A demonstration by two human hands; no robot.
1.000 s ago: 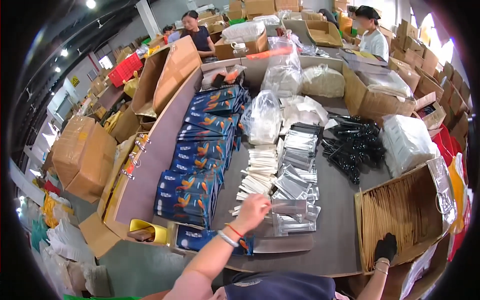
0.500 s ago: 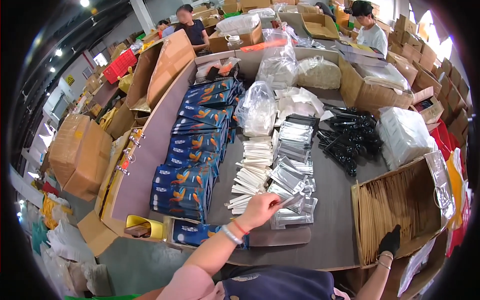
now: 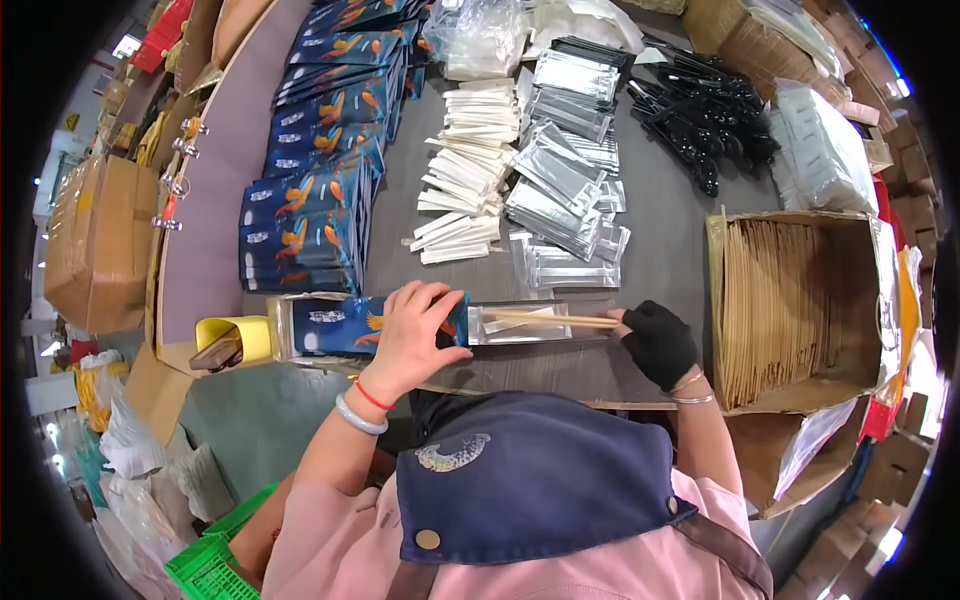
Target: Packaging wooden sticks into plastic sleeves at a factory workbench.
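Note:
A printed blue pouch (image 3: 335, 325) lies flat in a shallow tray along the table's near edge. My left hand (image 3: 408, 338) spans its right end, fingers curved over the far edge and thumb by the near edge. In a black fingerless glove, my right hand (image 3: 658, 345) pinches the right end of a thin wooden stick (image 3: 570, 319); whether it is one or a pair is unclear. The stick points left toward the pouch's mouth, over a clear silver strip of the tray with a white paper-wrapped slip (image 3: 515, 322). The stick's left tip lies near that slip.
Blue pouches (image 3: 300, 215) are stacked at left. White paper slips (image 3: 462, 180) and silver packets (image 3: 560, 190) lie mid-table, black plastic utensils (image 3: 705, 115) beyond. A carton (image 3: 870, 300) of brown sticks stands right. A yellow holder (image 3: 235, 340) sits at the left corner.
My left hand has left the silver packets and come down onto the blue pouch. My right hand has moved left out of the carton with a wooden stick. The view has tilted downward.

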